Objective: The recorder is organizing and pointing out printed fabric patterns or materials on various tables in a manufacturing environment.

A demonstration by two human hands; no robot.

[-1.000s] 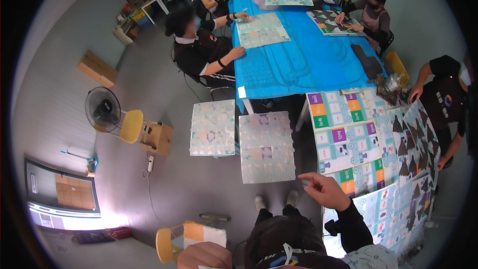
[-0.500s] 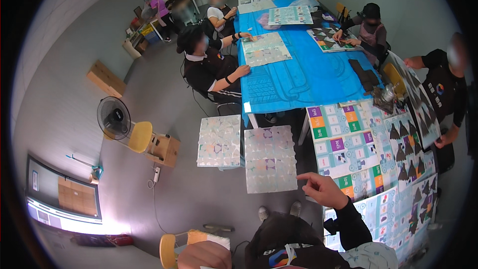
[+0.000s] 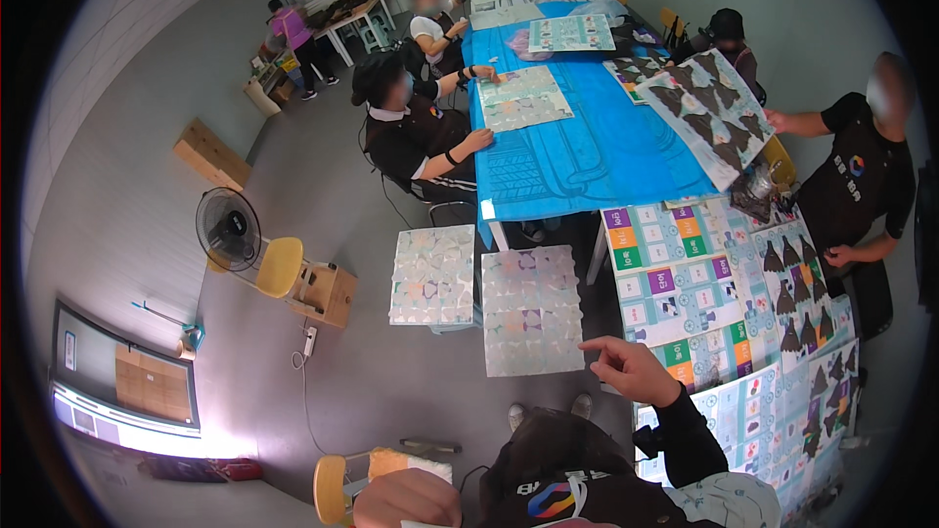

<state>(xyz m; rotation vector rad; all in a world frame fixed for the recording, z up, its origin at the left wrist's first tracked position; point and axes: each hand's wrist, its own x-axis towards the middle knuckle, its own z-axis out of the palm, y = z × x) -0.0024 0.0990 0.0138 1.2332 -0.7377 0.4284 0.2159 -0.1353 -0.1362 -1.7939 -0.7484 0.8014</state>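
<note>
My right hand (image 3: 634,372) reaches out over the floor at the lower right. Its index finger points left and the other fingers curl loosely, with a gap between them. The fingertip is close beside the right edge of a pale die-cut sheet (image 3: 531,308); I cannot tell whether they touch. Left of it lies a second pale patterned sheet (image 3: 432,276) on a light-blue stool. My left hand (image 3: 407,501) appears large and partly cut off at the lower edge, its fingers mostly hidden. Printed sheets (image 3: 675,295) in purple, orange and green cover the table to my right.
A blue-covered table (image 3: 587,161) runs ahead, with people seated at both sides. A standing person at the right holds a large sheet with black pieces (image 3: 704,112). A fan (image 3: 228,227), a yellow chair (image 3: 281,267) and a wooden box (image 3: 326,295) stand left, with a cable nearby.
The standing person has swung the large sheet left over the blue table, in front of a seated person. A far person in purple has shifted. My right hand has hardly moved.
</note>
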